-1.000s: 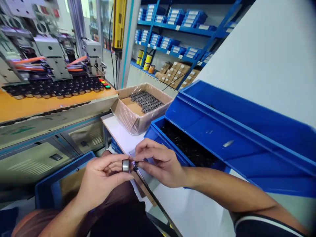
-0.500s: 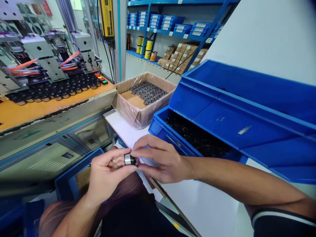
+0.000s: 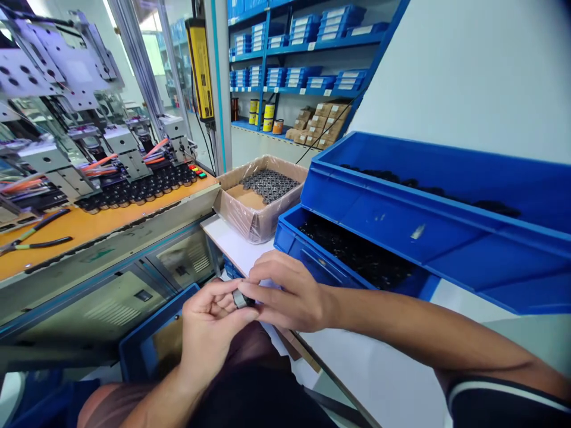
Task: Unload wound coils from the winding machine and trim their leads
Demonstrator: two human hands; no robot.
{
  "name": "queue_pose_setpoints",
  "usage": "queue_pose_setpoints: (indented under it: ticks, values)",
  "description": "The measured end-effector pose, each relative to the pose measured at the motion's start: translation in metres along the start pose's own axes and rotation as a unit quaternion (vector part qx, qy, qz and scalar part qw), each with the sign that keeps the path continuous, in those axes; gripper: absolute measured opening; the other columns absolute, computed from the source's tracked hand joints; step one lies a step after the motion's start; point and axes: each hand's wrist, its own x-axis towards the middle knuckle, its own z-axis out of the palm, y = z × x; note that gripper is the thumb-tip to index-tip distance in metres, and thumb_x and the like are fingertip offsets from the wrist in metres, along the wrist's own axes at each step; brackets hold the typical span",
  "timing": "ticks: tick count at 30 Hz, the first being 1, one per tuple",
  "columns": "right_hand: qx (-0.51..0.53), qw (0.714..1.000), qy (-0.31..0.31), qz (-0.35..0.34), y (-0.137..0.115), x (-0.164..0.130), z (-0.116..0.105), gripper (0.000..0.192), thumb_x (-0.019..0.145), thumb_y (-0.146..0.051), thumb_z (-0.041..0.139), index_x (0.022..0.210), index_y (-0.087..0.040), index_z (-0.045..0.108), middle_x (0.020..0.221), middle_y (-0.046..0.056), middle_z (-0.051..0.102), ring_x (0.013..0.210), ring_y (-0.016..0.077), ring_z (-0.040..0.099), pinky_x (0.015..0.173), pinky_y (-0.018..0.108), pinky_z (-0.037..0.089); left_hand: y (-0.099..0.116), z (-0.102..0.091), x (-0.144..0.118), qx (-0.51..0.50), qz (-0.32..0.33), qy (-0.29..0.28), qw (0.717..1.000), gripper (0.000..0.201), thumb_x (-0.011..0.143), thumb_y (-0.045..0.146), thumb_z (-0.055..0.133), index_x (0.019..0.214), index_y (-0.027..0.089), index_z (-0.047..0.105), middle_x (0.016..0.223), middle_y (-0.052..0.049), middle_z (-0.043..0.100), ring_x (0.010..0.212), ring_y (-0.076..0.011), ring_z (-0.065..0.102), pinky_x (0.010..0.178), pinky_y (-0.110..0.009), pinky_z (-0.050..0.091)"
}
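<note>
Just above my lap, my left hand (image 3: 212,324) pinches a small round part with a silver metal band and black ends (image 3: 241,299) between thumb and fingers. My right hand (image 3: 288,291) meets it from the right, its fingertips closed on the black end of the same part. Fingers cover much of the piece, so its far side is hidden. To the right of my hands is a blue bin (image 3: 312,252) holding many small black pieces.
A larger blue bin (image 3: 357,196) overhangs the lower one. A plastic-lined carton (image 3: 256,229) holds rows of dark parts. On the left, an orange machine bench (image 3: 120,223) carries lined-up black-topped parts and pliers (image 3: 40,238). Blue shelving (image 3: 267,53) stands behind.
My view has shifted up and left, bringing the pliers into sight. Both hands still hold the small part, which now looks tilted and more covered by my right fingers.
</note>
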Motion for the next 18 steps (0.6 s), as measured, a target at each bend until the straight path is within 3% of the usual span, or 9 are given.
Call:
queue_pose_setpoints:
  ticks: [2, 5, 7, 10, 14, 16, 18]
  values:
    - [-0.019, 1.0, 0.011, -0.011, -0.012, 0.006, 0.004, 0.021, 0.093, -0.017, 0.055, 0.112, -0.008, 0.06, 0.089, 0.012, 0.066, 0.082, 0.0207, 0.06, 0.068, 0.037, 0.057, 0.004, -0.003, -0.009, 0.005, 0.025, 0.006, 1.0, 0.036, 0.069, 0.008, 0.083, 0.097, 0.03, 0.076, 0.092, 0.003, 0.08, 0.084, -0.0101, 0.076, 0.076, -0.013, 0.059]
    - [-0.005, 1.0, 0.013, 0.005, -0.034, 0.016, 0.012, 0.023, 0.09, -0.011, 0.056, 0.112, -0.006, 0.059, 0.093, 0.014, 0.066, 0.088, 0.0223, 0.061, 0.072, 0.038, 0.058, 0.023, -0.02, -0.017, 0.123, 0.109, -0.025, 0.986, 0.042, 0.068, 0.011, 0.085, 0.105, 0.029, 0.075, 0.103, -0.001, 0.077, 0.095, -0.0133, 0.073, 0.08, -0.017, 0.059]
    - [0.027, 0.999, 0.024, 0.029, -0.048, 0.022, 0.02, 0.024, 0.087, -0.006, 0.058, 0.111, -0.007, 0.059, 0.094, 0.014, 0.066, 0.091, 0.0216, 0.062, 0.077, 0.038, 0.06, 0.042, -0.036, -0.02, 0.231, 0.203, -0.069, 0.949, 0.042, 0.068, 0.012, 0.085, 0.106, 0.025, 0.075, 0.101, -0.003, 0.075, 0.094, -0.0145, 0.071, 0.081, -0.02, 0.059]
    - [0.077, 0.994, 0.036, 0.067, -0.065, 0.033, 0.035, 0.026, 0.087, -0.003, 0.057, 0.111, -0.012, 0.058, 0.096, 0.012, 0.067, 0.093, 0.0196, 0.063, 0.083, 0.039, 0.06, 0.068, -0.06, -0.026, 0.351, 0.326, -0.108, 0.871, 0.041, 0.067, 0.009, 0.085, 0.104, 0.021, 0.075, 0.092, -0.004, 0.074, 0.083, -0.0142, 0.071, 0.076, -0.023, 0.058]
    - [0.13, 0.989, 0.022, 0.065, -0.079, 0.052, 0.055, 0.023, 0.089, -0.003, 0.056, 0.11, -0.012, 0.058, 0.095, 0.012, 0.068, 0.093, 0.0188, 0.064, 0.082, 0.037, 0.06, 0.084, -0.083, -0.045, 0.431, 0.396, -0.062, 0.808, 0.042, 0.066, 0.006, 0.085, 0.105, 0.018, 0.073, 0.091, -0.004, 0.076, 0.078, -0.0147, 0.072, 0.072, -0.023, 0.058]
    - [0.147, 0.988, 0.014, 0.05, -0.084, 0.063, 0.065, 0.023, 0.088, -0.002, 0.055, 0.109, -0.01, 0.059, 0.094, 0.013, 0.068, 0.092, 0.0188, 0.065, 0.08, 0.036, 0.059, 0.086, -0.092, -0.056, 0.437, 0.403, -0.015, 0.804, 0.04, 0.067, 0.005, 0.084, 0.103, 0.018, 0.074, 0.091, -0.003, 0.077, 0.078, -0.0143, 0.072, 0.072, -0.023, 0.058]
    - [0.158, 0.987, 0.013, 0.041, -0.088, 0.073, 0.077, 0.025, 0.087, -0.001, 0.056, 0.11, -0.011, 0.059, 0.093, 0.012, 0.068, 0.09, 0.0185, 0.064, 0.079, 0.035, 0.059, 0.084, -0.1, -0.068, 0.413, 0.385, 0.038, 0.825, 0.036, 0.069, 0.006, 0.083, 0.101, 0.021, 0.075, 0.09, -0.002, 0.077, 0.078, -0.014, 0.072, 0.073, -0.022, 0.058]
